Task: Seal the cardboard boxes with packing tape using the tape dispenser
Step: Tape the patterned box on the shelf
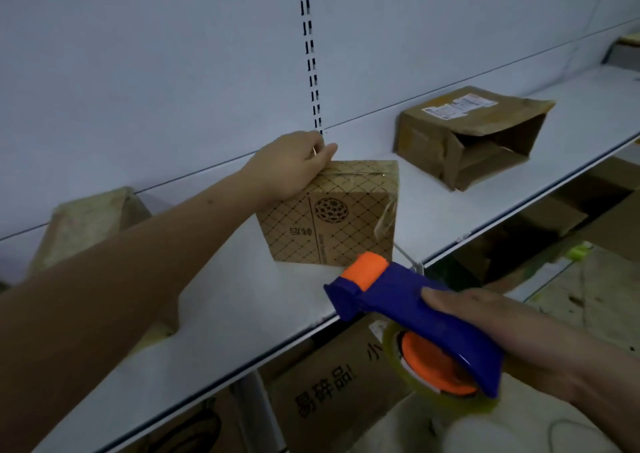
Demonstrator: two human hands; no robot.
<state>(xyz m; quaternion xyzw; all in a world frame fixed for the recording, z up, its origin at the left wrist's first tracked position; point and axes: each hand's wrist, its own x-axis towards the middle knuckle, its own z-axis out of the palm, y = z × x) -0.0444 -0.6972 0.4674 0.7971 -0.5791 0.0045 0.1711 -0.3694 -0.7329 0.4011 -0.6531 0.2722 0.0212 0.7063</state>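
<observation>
On the white shelf a small patterned box stands near the centre, a strip of tape along its top. The left hand rests on the box's upper left corner, fingers curled over the back edge. At five o'clock the right hand grips a blue tape dispenser — orange roller pointing toward the box, not touching it. At two o'clock lies an open brown box with a label; at nine o'clock, another box. More boxes sit under the shelf.
</observation>
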